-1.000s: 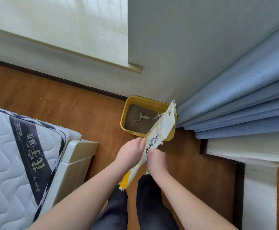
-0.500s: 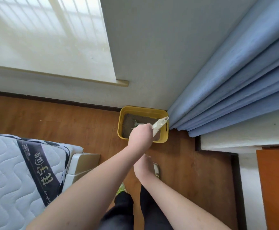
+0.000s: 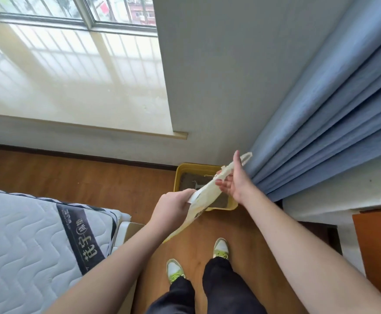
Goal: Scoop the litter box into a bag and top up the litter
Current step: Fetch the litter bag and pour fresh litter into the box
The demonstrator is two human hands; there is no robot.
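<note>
Left hand [image 3: 173, 208] grips the cream litter bag [image 3: 204, 196] at its middle; right hand [image 3: 234, 182], fingers straight, supports the bag's upper end. Both hold it above the yellow litter box [image 3: 180, 175] on the floor by the curtain [image 3: 321, 132].

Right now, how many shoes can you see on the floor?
2. The left shoe is on the wooden floor by the mattress; the right shoe is farther forward, nearer the yellow litter box.

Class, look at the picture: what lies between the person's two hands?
In the head view, the flattened litter bag spans from the left hand to the right hand.
</note>
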